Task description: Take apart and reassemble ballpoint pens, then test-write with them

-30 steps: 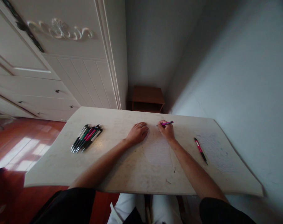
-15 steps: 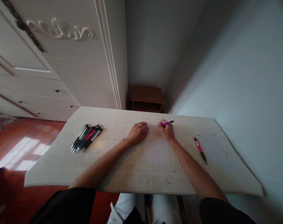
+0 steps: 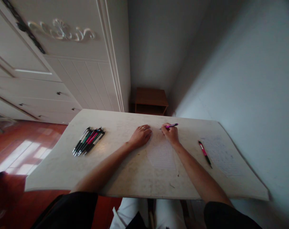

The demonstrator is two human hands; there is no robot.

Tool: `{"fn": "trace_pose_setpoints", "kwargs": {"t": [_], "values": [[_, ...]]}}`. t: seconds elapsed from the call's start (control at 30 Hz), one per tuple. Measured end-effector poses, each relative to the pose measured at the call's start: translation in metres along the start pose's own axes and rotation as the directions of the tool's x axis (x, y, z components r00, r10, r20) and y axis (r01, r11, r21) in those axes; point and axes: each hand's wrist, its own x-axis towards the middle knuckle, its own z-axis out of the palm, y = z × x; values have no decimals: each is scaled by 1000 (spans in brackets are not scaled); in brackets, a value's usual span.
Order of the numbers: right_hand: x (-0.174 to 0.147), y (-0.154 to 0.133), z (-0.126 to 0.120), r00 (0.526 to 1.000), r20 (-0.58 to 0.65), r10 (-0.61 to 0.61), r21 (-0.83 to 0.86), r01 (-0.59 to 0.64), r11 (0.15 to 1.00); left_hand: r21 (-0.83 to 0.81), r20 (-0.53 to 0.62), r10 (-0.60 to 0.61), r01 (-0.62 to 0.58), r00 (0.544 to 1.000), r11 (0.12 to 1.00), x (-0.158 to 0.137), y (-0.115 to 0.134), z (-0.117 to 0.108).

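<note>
Taking twelve o'clock as the far edge of the pale, stained, smooth-topped worktop [image 3: 51,165] and its middle as the centre, a fanned bundle of slim retractable pens in black, white, green and pink [image 3: 88,141] lies between nine and ten o'clock, metal tips toward the near edge. Just before twelve, the left hand [image 3: 141,136], with a ring on one finger, rests palm down, fingers loosely curled and grasping nothing visible, beside the left edge of the thin white sheet of lined paper [image 3: 161,154]; whether its fingertips press on the sheet is hard to tell. That sheet lies near the centre, running toward twelve. At one o'clock the right hand [image 3: 169,133] pinches a slim purple pen with a dark end [image 3: 172,126], its tip angled left over the sheet's far part; contact is too small to make out. Near three o'clock lies a loose pink-and-black pen [image 3: 204,154], just beside a second white sheet covered in bluish handwriting [image 3: 222,156]. The lined sheet could skid or crease if the left hand bears too lightly on it, fresh ink could smear under the right hand's heel, and a rightward sweep of the right forearm could knock the loose pen.
</note>
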Motion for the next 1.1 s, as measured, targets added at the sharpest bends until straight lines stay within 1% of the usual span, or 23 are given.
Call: {"fn": "trace_pose_setpoints", "kwargs": {"t": [0.1, 0.23, 0.4, 0.57, 0.7, 0.83, 0.87, 0.97, 1.1], "values": [[0, 0, 0, 999, -28, -15, -44, 14, 999, 6, -5, 2, -2, 1000, 1000, 0, 0, 0], [0, 1, -3, 1000, -3, 13, -11, -13, 1000, -13, -12, 0, -1, 1000, 1000, 0, 1, -1], [1, 2, -8, 999, -37, 21, -43, -22, 999, -15, -8, -3, 3, 1000, 1000, 0, 0, -1], [2, 2, -12, 999, 22, 25, -21, -24, 999, -8, -12, 0, 0, 1000, 1000, 0, -2, 2], [1, 1, -14, 1000, -10, 13, -60, -14, 998, -4, -6, 6, -6, 1000, 1000, -1, -2, 1], [1, 2, -13, 999, 30, 20, -40, -18, 999, -2, 7, 3, -3, 1000, 1000, -1, -1, 0], [1, 3, -14, 999, 27, 31, -38, -30, 999, -2, 9, 3, -3, 1000, 1000, -1, -1, -1], [2, 6, -15, 998, -30, 63, -60, -65, 996, -4, 14, 1, -1, 1000, 1000, -1, -1, -1], [3, 8, -16, 998, -45, 48, -108, -52, 993, -8, 22, 4, -4, 1000, 1000, -1, -1, -1]]}}
